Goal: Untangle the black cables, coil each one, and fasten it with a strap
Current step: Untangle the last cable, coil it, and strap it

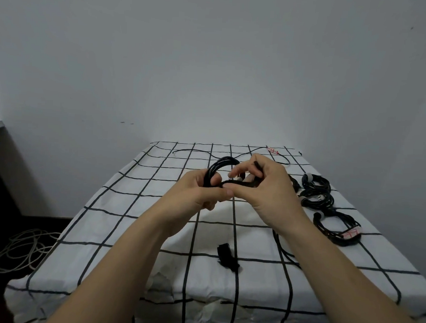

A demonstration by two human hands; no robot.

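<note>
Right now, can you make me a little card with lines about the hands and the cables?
left hand: grips the coiled black cable
right hand: pinches a black strap against that coil
finished coils: three, on the checked cloth, right side
spare strap: black, lying on the cloth, nearer
loose cable: far end of the cloth

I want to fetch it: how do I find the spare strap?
Find the table's checked cloth. Near its front middle lies a small black strap. Unlike the coiled cables along the right edge, it is short and lies alone.
</note>
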